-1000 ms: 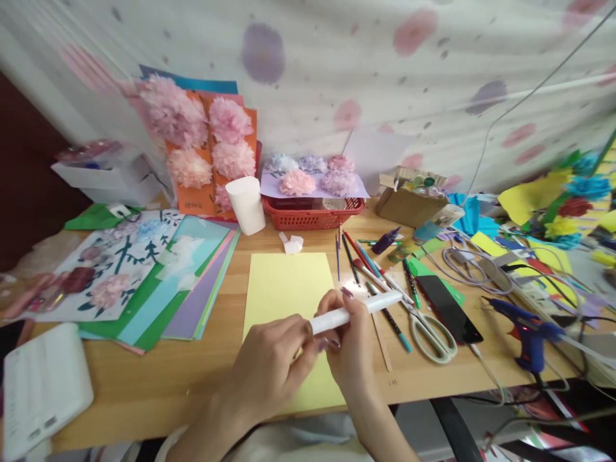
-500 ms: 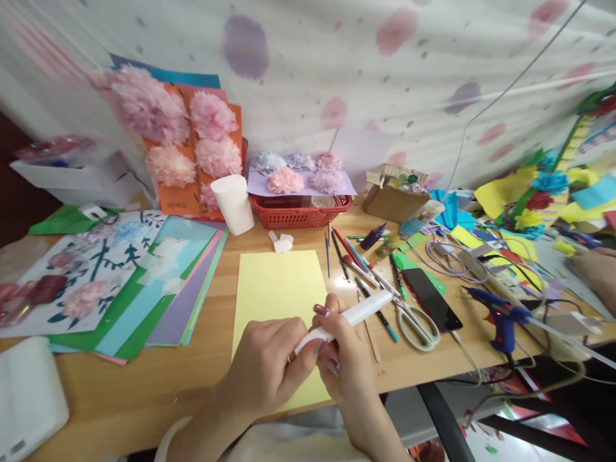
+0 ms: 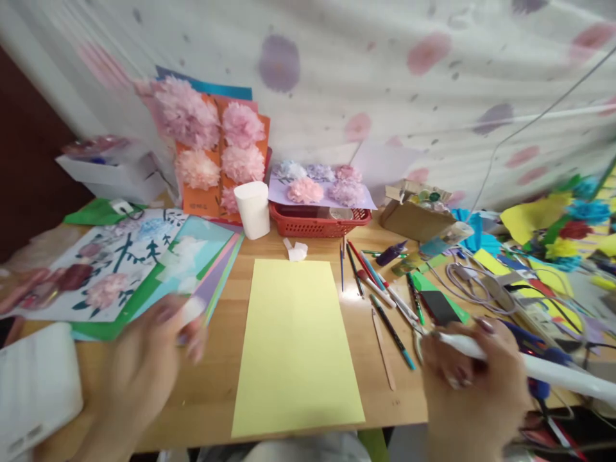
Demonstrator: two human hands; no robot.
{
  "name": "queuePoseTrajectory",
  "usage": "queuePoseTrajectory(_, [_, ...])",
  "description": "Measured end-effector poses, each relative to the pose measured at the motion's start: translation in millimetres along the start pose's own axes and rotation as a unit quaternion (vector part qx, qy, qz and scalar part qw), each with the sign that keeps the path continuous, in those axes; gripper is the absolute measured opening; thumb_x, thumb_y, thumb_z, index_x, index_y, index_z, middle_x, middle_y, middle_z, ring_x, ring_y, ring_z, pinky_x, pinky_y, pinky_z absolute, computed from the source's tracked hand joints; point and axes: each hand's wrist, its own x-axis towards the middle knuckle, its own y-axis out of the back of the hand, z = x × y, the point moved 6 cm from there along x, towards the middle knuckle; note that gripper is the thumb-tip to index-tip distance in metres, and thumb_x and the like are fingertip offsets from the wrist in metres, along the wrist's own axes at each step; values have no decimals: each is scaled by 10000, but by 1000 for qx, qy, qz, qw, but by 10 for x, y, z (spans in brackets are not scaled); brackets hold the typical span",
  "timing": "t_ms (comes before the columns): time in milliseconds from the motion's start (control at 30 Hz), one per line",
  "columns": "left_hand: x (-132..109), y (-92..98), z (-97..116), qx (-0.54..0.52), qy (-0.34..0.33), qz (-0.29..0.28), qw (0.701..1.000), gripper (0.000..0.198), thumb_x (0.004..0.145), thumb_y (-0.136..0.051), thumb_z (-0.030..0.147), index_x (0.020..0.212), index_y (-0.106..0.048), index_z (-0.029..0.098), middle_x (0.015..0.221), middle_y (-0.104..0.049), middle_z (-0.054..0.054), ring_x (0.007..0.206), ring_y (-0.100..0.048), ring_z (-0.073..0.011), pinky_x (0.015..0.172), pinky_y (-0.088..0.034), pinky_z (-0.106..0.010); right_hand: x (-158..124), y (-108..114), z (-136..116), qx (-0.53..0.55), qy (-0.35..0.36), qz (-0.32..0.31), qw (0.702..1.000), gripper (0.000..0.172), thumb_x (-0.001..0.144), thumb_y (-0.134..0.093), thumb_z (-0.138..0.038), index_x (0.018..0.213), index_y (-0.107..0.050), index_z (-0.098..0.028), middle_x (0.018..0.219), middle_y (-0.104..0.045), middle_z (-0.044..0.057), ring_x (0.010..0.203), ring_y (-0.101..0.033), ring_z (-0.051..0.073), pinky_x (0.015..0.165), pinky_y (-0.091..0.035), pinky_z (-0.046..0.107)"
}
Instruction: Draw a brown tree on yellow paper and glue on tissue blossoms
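My right hand (image 3: 474, 385) is closed around a long white marker-like tube (image 3: 553, 373) at the right front of the table, over the scissors and the glue gun. My left hand (image 3: 144, 366), smeared by motion, is far out to the left over the stacked coloured sheets (image 3: 212, 276). A small white cap (image 3: 192, 310) shows pinched at its fingertips. A pale yellow sheet (image 3: 296, 346) lies uncovered between the two hands on the wooden table (image 3: 216, 398).
Pens and brushes (image 3: 380, 289), a wooden stick (image 3: 384, 350), a dark phone (image 3: 436, 307) and cables (image 3: 471, 282) crowd the right side. A red basket (image 3: 317, 224), a white cup (image 3: 253, 208), paper flowers (image 3: 216, 147) and a cardboard box (image 3: 414, 218) line the back. A white device (image 3: 33, 385) sits front left.
My hands, together on the white tube over the yellow sheet, have pulled apart. The right went right with the tube, the left swung left with a small white piece. The sheet is now uncovered.
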Motion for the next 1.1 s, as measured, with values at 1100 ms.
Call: queuePoseTrajectory(1100, [1807,-1707,-23,191,-198,-175,945,321,985,-389,235,1271,-452,103,1244,-547,-171,1146,-490,-289,940,-399,-430,-3,-733,1593,-389,65,-219,893,378,821,-640,-386,598,-382,-223,524,-402,-71,493,-369,100,493,-279,244])
